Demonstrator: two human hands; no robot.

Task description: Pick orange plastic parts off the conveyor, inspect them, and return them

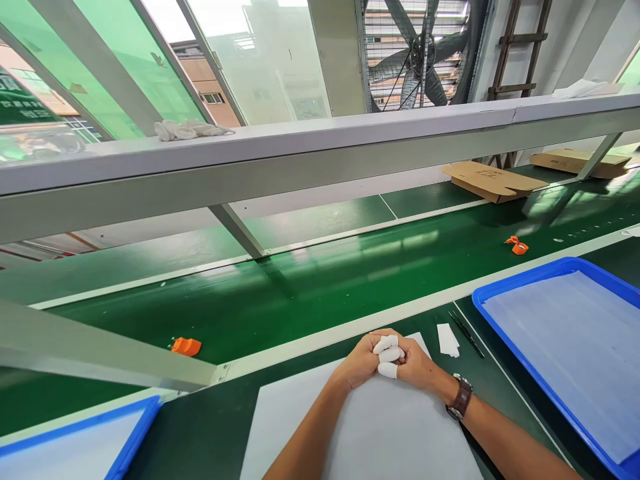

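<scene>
My left hand (361, 363) and my right hand (415, 363) are clasped together, fingers interlaced, resting on a white sheet (380, 433) on the green workbench. White finger cots (387, 357) cover three fingertips in the clasp. Neither hand holds any object. A brown-strapped watch (461, 398) is on my right wrist. A small white paper piece (447, 340) and a thin black tool (466, 333) lie just to the right of my hands.
A green conveyor belt (325, 287) runs behind the bench, carrying two small orange items (186, 346) (517, 246). Blue trays (565, 360) (100, 447) sit at right and lower left. Flat cardboard boxes (493, 180) lie beyond the belt. A grey overhead rail (300, 160) crosses the view.
</scene>
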